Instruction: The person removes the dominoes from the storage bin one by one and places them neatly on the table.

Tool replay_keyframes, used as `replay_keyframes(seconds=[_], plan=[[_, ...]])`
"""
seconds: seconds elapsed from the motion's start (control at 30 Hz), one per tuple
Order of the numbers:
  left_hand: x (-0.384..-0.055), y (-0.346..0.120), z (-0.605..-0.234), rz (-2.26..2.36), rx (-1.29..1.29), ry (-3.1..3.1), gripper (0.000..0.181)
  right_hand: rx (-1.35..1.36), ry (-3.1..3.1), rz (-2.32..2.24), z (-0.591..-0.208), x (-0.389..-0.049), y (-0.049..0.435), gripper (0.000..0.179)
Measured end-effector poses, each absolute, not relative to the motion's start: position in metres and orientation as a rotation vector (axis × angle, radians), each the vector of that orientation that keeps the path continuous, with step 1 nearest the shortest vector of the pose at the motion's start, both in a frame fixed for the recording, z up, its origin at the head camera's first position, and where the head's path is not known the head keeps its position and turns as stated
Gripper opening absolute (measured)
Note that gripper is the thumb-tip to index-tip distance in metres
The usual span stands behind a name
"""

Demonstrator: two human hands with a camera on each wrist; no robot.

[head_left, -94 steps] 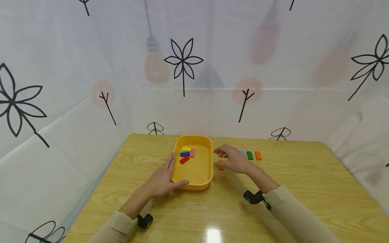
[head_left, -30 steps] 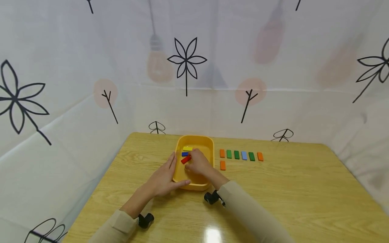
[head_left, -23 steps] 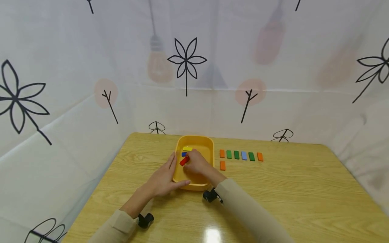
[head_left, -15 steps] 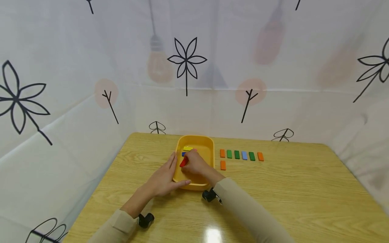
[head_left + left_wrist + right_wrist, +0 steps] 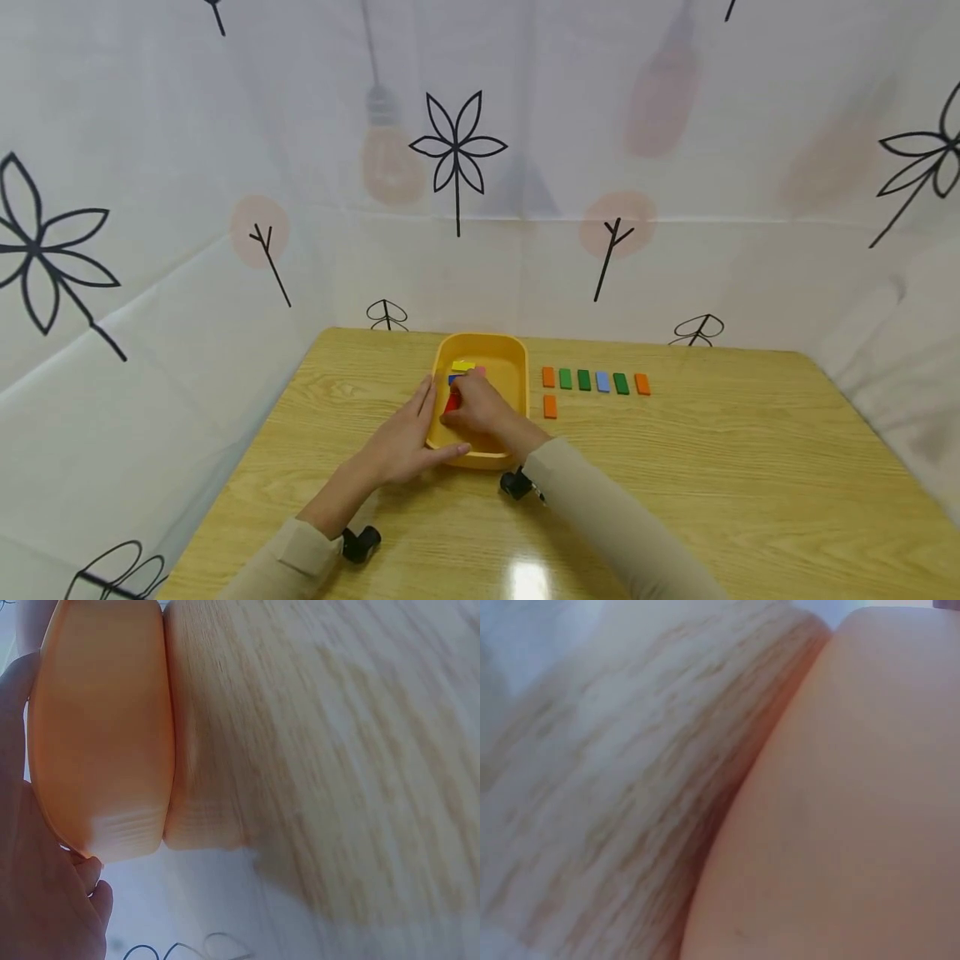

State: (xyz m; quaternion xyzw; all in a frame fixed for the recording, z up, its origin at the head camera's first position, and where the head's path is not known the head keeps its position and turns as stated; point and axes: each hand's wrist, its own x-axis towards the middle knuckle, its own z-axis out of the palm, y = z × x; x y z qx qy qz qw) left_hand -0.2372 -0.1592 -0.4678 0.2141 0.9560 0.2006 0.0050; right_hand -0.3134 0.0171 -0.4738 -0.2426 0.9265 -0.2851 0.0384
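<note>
A yellow-orange tray (image 5: 510,354) stands on the wooden table. My left hand (image 5: 397,442) rests against it, fingers straight along the left wall and thumb lying over the near rim. In the left wrist view the left hand (image 5: 45,877) touches the rim of the tray (image 5: 105,735). Inside the tray, my right hand (image 5: 483,408) pinches a small flat red block (image 5: 452,403), partly covered by the fingers. Beyond it lie a yellow block (image 5: 462,366), a partly hidden blue block (image 5: 452,380) and a pink block (image 5: 481,372). The right wrist view does not show the fingertips.
Right of the tray, a row holds several blocks, from an orange block (image 5: 548,377) through green and light blue to another orange block (image 5: 642,384). One more orange block (image 5: 550,407) lies nearer. A white patterned cloth (image 5: 525,275) hangs behind the table (image 5: 712,467).
My right hand has moved left from the orange blocks into the tray and taken hold of the red block. The red block has turned from slanting to nearly lengthwise. My left hand stays put.
</note>
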Motion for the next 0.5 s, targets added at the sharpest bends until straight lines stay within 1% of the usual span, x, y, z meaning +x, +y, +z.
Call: replay_keyframes(seconds=[0.2, 0.4, 0.5], plan=[[-0.2355, -0.158, -0.4667, 0.626, 0.672, 2.991, 0.119, -0.779, 2.877, -0.837, -0.4744, -0.3107, 0.017, 0.034], [-0.236, -0.1581, -0.4683, 0.605, 0.662, 2.987, 0.119, -0.818, 2.89, -0.796, -0.4711, -0.3081, 0.0188, 0.036], [-0.2352, -0.1583, -0.4678, 0.617, 0.664, 2.993, 0.119, -0.83, 2.887, -0.823, -0.4682, -0.3073, 0.0199, 0.033]])
